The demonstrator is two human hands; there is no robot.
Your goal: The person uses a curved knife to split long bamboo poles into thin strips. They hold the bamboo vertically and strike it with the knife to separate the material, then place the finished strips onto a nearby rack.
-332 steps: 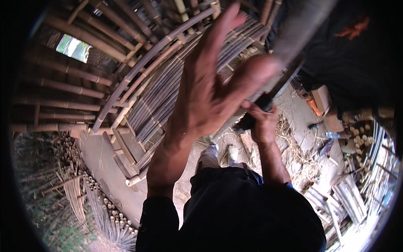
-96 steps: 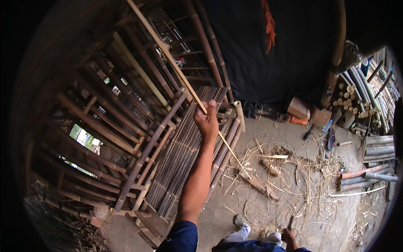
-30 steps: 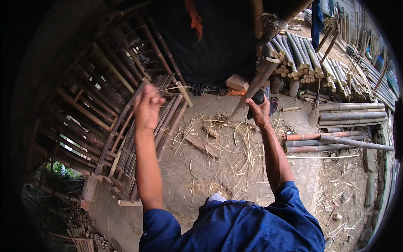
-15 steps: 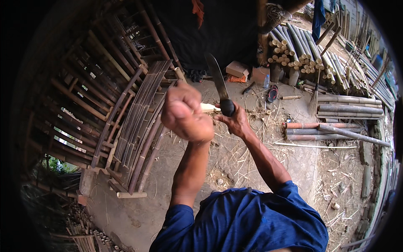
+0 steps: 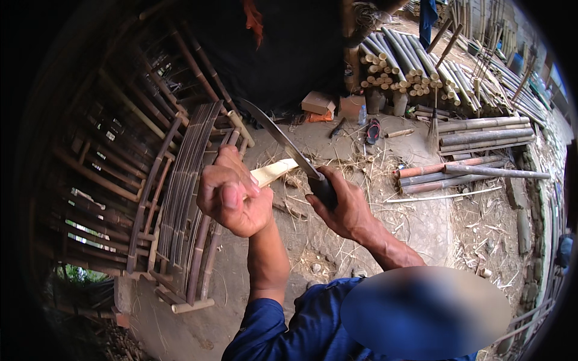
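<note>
Bamboo strip [image 5: 274, 172], pale & flat, is in our L hand [image 5: 238, 194], held up over the floor [image 5: 415, 225] abt mid-view. L fingers are curled in & gripping it, thumb toward us; strip pokes out on the R side of the fist, rest of it hidden by the hand. Our R hand [image 5: 338, 204] is wrapped tight round the black handle of a long knife [image 5: 274, 129], blade slanting up & L, tip curved. Strip's visible end meets the blade's lower part in view, nr the handle; can't tell if they actually touch.

Both arms reach fwd from our blue shirt [image 5: 265, 328]. To our L: slatted bamboo bench [image 5: 191, 171], w/ bamboo railings behind. Up top, black sheet [image 5: 295, 54] w/ an orange rag [image 5: 253, 24] hanging in front. Below it, a cardboard box [image 5: 317, 103], then a clear bottle [image 5: 362, 114] & a dark sandal [image 5: 373, 131] on the ground. Thin shavings [image 5: 355, 171] are strewn beyond & R of our hands. Upper R, big pile of cut poles [image 5: 403, 60], ends facing us; broom [image 5: 433, 135] stands nr smaller pole stacks [image 5: 484, 141] lying on the floor.
</note>
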